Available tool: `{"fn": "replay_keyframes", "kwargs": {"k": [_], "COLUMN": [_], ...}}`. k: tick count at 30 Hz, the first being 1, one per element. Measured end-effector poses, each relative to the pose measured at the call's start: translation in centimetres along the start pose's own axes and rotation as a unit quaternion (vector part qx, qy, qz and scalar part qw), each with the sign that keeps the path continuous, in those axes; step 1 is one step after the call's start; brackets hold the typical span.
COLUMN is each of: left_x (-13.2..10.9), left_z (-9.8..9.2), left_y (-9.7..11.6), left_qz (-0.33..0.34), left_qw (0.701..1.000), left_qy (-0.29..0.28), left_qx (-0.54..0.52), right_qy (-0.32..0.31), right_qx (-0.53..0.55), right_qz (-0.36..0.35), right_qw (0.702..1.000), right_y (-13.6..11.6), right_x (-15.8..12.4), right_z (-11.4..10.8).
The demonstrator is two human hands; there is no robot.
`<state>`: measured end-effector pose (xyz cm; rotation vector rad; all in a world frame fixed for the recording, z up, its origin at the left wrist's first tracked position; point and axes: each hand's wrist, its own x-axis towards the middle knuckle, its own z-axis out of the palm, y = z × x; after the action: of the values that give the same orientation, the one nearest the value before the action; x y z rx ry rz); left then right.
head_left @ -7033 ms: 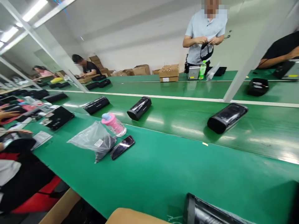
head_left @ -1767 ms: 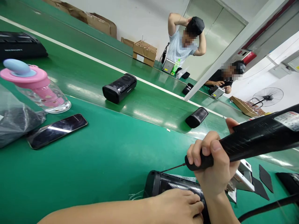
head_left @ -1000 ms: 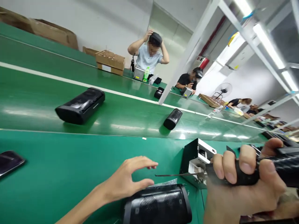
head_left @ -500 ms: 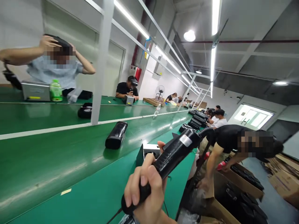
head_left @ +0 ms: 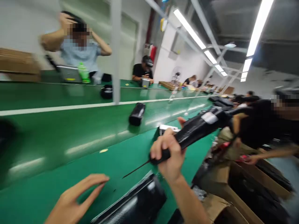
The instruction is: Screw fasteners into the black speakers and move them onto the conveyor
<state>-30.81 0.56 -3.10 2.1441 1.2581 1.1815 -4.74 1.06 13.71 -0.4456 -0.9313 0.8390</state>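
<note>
My right hand (head_left: 170, 152) is wrapped round the black grip of an electric screwdriver (head_left: 198, 126), whose body carries a white label. Its long thin bit points down to the left over the green bench (head_left: 130, 149). At lower left, my left hand (head_left: 78, 197) is empty, with thumb and fingers apart. Between the hands, close to me, lies a glossy black casing (head_left: 140, 202), cut off by the frame's bottom edge. Behind my right hand stands a white-topped box (head_left: 168, 128), partly hidden by that hand.
On the green conveyor (head_left: 93, 130) sits another black casing (head_left: 137, 114). At right a co-worker in black (head_left: 259, 127) bends over cardboard boxes (head_left: 224, 174) of black items. Across the line another person (head_left: 79, 46) holds both hands to their head. A white post (head_left: 116, 53) rises beyond the conveyor.
My left hand has come into view at lower left. The view has shifted down and left, showing the near casing. My right hand still grips the screwdriver; the co-worker at right has moved an arm.
</note>
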Motion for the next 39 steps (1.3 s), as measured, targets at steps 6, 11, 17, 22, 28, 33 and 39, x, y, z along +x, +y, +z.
{"fn": "replay_keyframes", "kwargs": {"k": [6, 11, 17, 22, 28, 33, 39], "left_x": [1.0, -0.3, -0.8, -0.6, -0.8, -1.1, -1.1], "left_z": [-2.2, -0.7, 0.3, 0.2, 0.3, 0.7, 0.9], "left_y": [0.7, -0.5, -1.4, -1.4, -1.3, -1.4, -1.3], "left_qz": [-0.154, -0.162, -0.169, -0.172, -0.17, -0.167, -0.173], "left_qw": [0.985, 0.977, 0.97, 0.968, 0.968, 0.967, 0.965], "left_qy": [-0.08, -0.136, -0.171, -0.179, -0.185, -0.195, -0.199], "left_qx": [-0.02, -0.028, -0.03, -0.029, -0.011, 0.004, -0.012], "right_qy": [-0.102, -0.165, -0.152, -0.138, -0.14, -0.134, -0.115], "right_qx": [-0.045, -0.074, -0.085, -0.058, -0.073, -0.081, -0.076], "right_qz": [0.104, 0.184, 0.235, 0.202, 0.19, 0.184, 0.178], "right_qw": [0.988, 0.966, 0.956, 0.968, 0.969, 0.97, 0.974], "right_y": [3.7, 7.5, 9.2, 8.4, 8.8, 8.5, 7.7], "right_x": [0.0, -1.5, -2.3, -1.9, -2.0, -2.1, -1.7], "right_z": [-1.4, -0.6, -0.1, 0.6, -0.1, -0.9, -0.8]}}
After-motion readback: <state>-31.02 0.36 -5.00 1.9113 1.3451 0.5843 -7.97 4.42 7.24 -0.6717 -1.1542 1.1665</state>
